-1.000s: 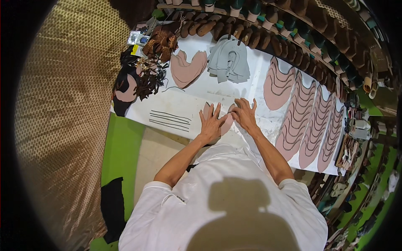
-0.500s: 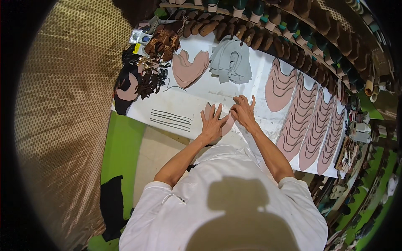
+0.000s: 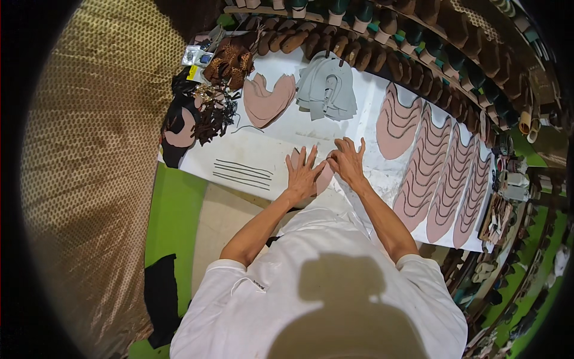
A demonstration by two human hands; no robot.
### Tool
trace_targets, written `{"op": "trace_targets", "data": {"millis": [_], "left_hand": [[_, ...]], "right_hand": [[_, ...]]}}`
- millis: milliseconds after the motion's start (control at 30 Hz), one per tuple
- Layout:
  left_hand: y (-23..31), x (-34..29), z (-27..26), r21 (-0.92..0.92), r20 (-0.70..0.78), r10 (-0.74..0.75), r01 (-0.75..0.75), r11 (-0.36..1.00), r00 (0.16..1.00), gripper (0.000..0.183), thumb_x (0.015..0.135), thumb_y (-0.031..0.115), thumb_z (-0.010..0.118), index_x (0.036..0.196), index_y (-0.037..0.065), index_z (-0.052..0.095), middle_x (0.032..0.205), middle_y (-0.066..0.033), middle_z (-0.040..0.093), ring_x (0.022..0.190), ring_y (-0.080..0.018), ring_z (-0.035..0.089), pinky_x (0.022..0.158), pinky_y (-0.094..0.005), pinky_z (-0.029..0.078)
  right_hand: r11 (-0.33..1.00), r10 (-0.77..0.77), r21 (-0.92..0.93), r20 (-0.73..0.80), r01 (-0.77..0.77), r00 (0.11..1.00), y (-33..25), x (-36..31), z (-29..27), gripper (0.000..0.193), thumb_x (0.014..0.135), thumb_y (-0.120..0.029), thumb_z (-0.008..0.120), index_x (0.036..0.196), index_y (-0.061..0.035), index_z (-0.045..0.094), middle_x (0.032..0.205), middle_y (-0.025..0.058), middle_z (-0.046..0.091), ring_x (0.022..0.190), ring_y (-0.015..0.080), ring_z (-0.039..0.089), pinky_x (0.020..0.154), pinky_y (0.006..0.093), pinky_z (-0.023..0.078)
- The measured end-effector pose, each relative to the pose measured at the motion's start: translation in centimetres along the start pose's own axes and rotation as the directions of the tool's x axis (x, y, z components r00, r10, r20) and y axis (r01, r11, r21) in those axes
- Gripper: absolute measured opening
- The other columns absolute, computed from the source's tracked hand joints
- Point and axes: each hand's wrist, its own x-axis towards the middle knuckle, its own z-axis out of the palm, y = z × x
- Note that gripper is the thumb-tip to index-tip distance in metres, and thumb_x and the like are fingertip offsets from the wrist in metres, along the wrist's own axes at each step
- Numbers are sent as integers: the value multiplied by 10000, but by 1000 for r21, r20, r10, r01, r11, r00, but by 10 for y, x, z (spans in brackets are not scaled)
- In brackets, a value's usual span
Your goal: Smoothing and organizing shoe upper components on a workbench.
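Observation:
My left hand (image 3: 302, 175) lies with fingers spread on a curved pink shoe-upper piece (image 3: 323, 181) near the table's front edge, holding it flat. At that piece's upper right edge, my right hand (image 3: 348, 163) has its thumb and index finger pinched together, with the other fingers raised. Whatever sits in that pinch is too small to make out. To the left, several thin dark strips (image 3: 242, 174) lie side by side on a pale board (image 3: 200, 157). Farther back are a stack of pink pieces (image 3: 263, 106) and a pile of grey pieces (image 3: 310, 96).
Overlapping rows of pink pieces with dark curved edges (image 3: 421, 179) cover the right of the white table. Brown leopard-patterned material (image 3: 230, 63) and dark scraps (image 3: 212, 119) crowd the left end. Racks of shoes (image 3: 382, 57) line the back and right. Gold patterned fabric (image 3: 95, 149) hangs at left.
Both hands stay at the same pink piece, with only slight finger movement. The whole view has shifted a little.

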Motion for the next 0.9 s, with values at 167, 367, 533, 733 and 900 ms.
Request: {"op": "trace_targets", "data": {"millis": [167,367,533,733,900], "left_hand": [[1,1,-1,6,31,1,-1,1000,1000,881,705,131,784,1526,316,525,1763,-130,105,1589,-443,128,1104,-827,121],[0,0,0,-16,55,-10,11,1000,998,865,729,126,784,1530,311,515,1765,-129,97,1597,-439,109,1113,-827,113],[-2,0,5,-6,30,3,-3,1000,1000,949,700,129,799,1567,330,469,1764,-129,99,1590,-445,131,1108,-826,130],[0,1,5,-3,36,-7,7,1000,999,953,708,131,808,1572,333,459,1764,-136,84,1588,-451,130,1104,-828,135],[5,5,0,-60,27,-22,23,998,999,942,712,126,800,1568,329,465,1769,-140,62,1588,-461,119,1099,-839,125]], "right_hand": [[1000,-8,18,-75,9,997,3,-5,5,90,856,-212,741,887,-147,794,1358,76,624,1413,318,471,1207,722,82],[1000,12,25,-53,-10,999,2,2,4,105,862,-209,726,881,-128,791,1357,73,633,1405,308,479,1206,728,85],[1000,-7,4,-26,7,1000,6,8,6,124,844,-213,731,839,-99,780,1306,67,643,1378,312,490,1192,745,96],[1000,6,-21,-12,-6,1000,6,13,6,125,815,-216,744,823,-95,772,1283,65,644,1366,327,493,1189,749,98],[999,21,-34,-14,-22,1000,7,14,5,125,804,-225,759,805,-100,770,1294,62,639,1358,325,499,1187,752,99]]}}
